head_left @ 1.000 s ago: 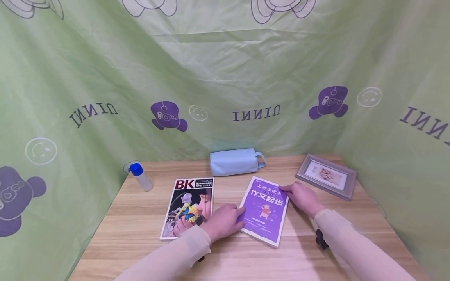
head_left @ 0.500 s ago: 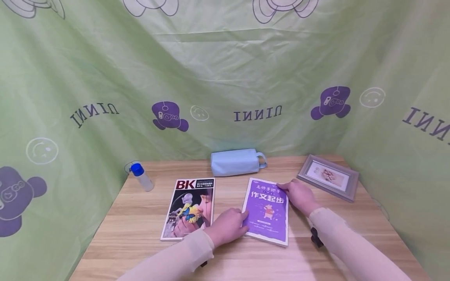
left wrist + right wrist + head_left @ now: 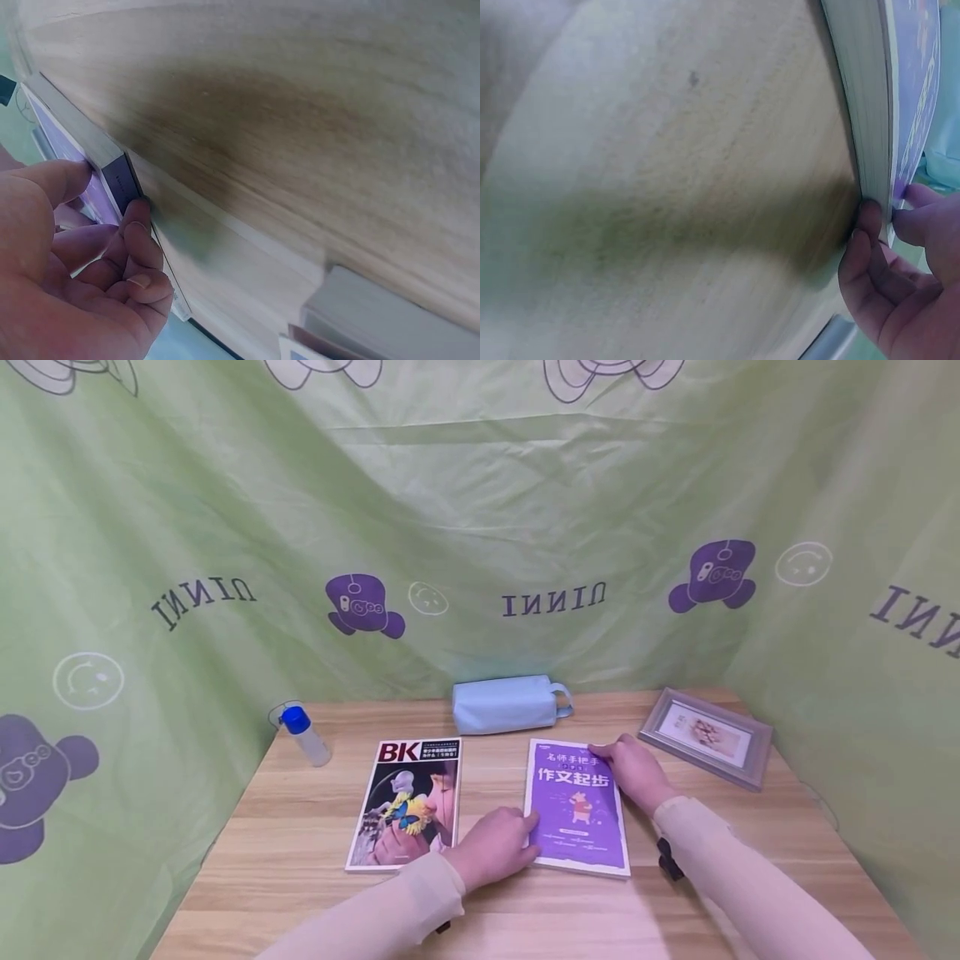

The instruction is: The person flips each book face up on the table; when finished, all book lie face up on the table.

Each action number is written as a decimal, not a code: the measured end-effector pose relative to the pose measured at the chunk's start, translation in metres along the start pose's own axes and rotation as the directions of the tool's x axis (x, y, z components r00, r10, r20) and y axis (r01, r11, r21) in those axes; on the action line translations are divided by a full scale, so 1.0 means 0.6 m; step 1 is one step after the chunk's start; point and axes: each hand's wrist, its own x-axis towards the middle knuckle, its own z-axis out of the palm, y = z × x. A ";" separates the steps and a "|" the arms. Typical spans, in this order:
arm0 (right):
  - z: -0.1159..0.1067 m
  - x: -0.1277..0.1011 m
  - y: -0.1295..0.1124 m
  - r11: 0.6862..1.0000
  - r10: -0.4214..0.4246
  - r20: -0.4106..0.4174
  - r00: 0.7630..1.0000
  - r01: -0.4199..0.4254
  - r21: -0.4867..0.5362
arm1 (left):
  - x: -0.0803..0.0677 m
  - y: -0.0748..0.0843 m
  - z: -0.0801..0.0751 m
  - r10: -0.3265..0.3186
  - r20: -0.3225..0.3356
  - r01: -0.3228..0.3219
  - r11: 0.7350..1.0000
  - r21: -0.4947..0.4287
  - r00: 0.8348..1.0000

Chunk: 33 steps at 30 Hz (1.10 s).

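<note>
A purple book [image 3: 577,810] with white lettering and a small cartoon pig lies face up on the wooden table, right of centre. My left hand [image 3: 491,847] grips its left edge; in the left wrist view the thumb [image 3: 67,180] presses the cover and curled fingers meet the spine [image 3: 120,176]. At the upper right corner, my right hand [image 3: 636,772] pinches the book. The right wrist view has that thumb [image 3: 915,225] by the cover and fingers against the page edges [image 3: 866,112]. Left of my left hand lies a magazine-style book [image 3: 408,802] marked BK.
Behind the books, a light blue pencil case [image 3: 502,706] sits along the table's back edge. A grey picture frame [image 3: 750,752] lies at the back right. Toward the back left is a clear bottle with a blue cap [image 3: 296,720]. Green curtain [image 3: 465,510] surrounds the table.
The purple book has turned counterclockwise, its lower end swinging right, so it lies straighter beside the BK book. Both hands have kept hold; the left shifted slightly right.
</note>
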 end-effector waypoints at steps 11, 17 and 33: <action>0.000 0.012 0.000 1.000 -0.008 0.012 1.000 0.009 -0.008 | -0.001 0.015 0.001 0.029 -0.020 -0.029 1.000 -0.011 0.999; -0.002 0.019 -0.004 1.000 0.002 0.031 1.000 -0.002 0.008 | -0.002 0.015 0.010 0.023 -0.029 -0.023 1.000 -0.016 0.999; 0.001 0.022 -0.006 0.997 -0.031 0.013 0.999 0.032 -0.068 | -0.006 0.015 0.014 0.018 -0.033 -0.018 1.000 -0.010 0.999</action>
